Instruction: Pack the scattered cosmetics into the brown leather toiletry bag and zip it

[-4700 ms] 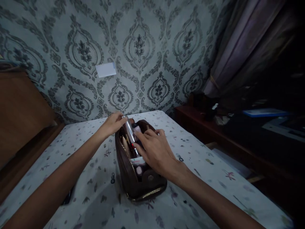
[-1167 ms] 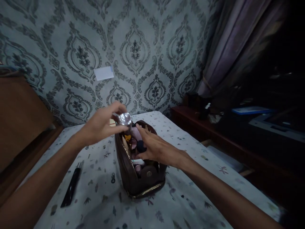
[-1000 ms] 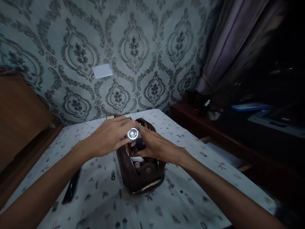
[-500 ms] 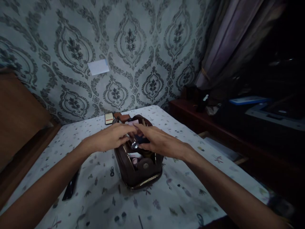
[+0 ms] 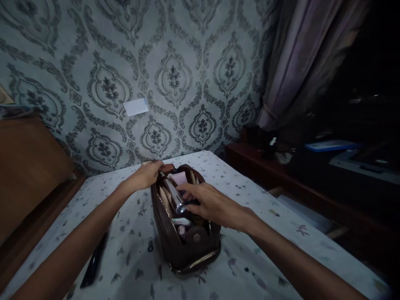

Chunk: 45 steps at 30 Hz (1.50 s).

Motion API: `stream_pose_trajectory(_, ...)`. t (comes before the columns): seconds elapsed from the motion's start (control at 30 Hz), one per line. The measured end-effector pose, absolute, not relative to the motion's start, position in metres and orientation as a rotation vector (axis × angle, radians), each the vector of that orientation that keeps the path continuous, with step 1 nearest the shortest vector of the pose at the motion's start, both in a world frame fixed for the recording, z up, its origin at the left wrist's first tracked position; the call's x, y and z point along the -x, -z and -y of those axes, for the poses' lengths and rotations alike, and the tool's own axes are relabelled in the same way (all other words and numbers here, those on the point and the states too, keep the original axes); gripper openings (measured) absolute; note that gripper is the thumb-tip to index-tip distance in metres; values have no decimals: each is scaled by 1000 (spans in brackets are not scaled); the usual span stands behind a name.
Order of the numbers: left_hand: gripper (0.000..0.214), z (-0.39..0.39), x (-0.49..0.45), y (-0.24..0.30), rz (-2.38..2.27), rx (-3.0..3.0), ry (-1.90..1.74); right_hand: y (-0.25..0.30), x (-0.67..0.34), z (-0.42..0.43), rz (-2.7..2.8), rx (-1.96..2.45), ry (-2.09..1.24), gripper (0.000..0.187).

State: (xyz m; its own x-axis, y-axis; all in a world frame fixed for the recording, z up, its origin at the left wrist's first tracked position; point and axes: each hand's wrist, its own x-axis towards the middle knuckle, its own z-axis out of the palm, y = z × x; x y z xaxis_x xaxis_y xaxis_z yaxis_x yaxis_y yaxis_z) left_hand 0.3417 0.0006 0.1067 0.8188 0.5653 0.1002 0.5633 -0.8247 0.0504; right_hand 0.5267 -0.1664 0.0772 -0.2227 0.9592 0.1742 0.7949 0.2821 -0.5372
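A dark brown zip bag [image 5: 187, 252] stands unzipped on the bed, packed with small items. My left hand [image 5: 146, 174] grips the far left part of the bag's rim, its fingertips partly hidden. Over the opening, my right hand [image 5: 209, 202] has its thumb and fingers closed about a silver tube [image 5: 176, 200] with a shiny round end, which lies tilted inside the bag. Beside the tube are a pale pink flat item [image 5: 179, 178] and, nearer to me, a small round-capped item [image 5: 181, 230].
A brown leather item [image 5: 168, 168] lies behind the bag. To the left, a long black object [image 5: 93, 262] rests on the patterned sheet [image 5: 131, 275]. A wooden board [image 5: 34, 162] flanks the left side, and a dark red ledge [image 5: 246, 154] runs along the right.
My left hand has moved off the tube, leftward to the bag's rim. My right hand stays at the tube, which sits lower in view as the camera has tilted up.
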Motion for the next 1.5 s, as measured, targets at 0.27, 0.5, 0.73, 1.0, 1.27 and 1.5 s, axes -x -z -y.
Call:
stream_pose_trajectory(0.27,45,-19,-359,-109,-982,-2952,114,-83,-524,167,2157,1523,-418,27)
stream_pose_trajectory(0.5,51,-29,-361,-105,-862,-2884,44,-74,-524,147,2093,1524,-68,33)
stream_pose_trajectory(0.73,54,-34,-355,-98,-715,-2737,-65,-81,-514,137,2137,1734,-88,34)
stream_pose_trajectory(1.0,46,-36,-357,-86,-660,-2601,-243,-85,-515,135,2121,1723,-124,23)
stream_pose_trajectory(1.27,45,-30,-308,-94,-829,-2439,-683,-82,-515,134,2202,1687,-72,26)
stream_pose_trajectory(1.5,28,8,-189,-81,-1264,-2275,-613,-65,-519,124,2174,1718,93,33)
